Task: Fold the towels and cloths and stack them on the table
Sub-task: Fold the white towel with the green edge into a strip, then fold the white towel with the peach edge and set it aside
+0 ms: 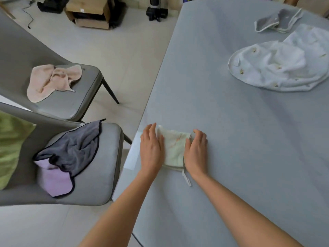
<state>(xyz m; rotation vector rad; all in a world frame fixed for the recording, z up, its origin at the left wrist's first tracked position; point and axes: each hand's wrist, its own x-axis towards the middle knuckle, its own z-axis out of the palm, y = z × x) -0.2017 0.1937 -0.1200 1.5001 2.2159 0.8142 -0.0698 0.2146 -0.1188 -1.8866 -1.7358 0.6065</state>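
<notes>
The left hand [151,148] and right hand [196,152] lie flat with fingers straight, pressing the two sides of a small pale-green folded terry cloth [175,148] near the front-left edge of the grey counter [231,131]. Judged status: one cloth folded, stack just begun. Remaining, all unfolded: a white patterned towel [277,66] and a grey-and-white cloth [279,20] at the far right of the counter; a pink towel [53,81] and a grey-and-lilac cloth [69,154] on two grey chairs to the left.
</notes>
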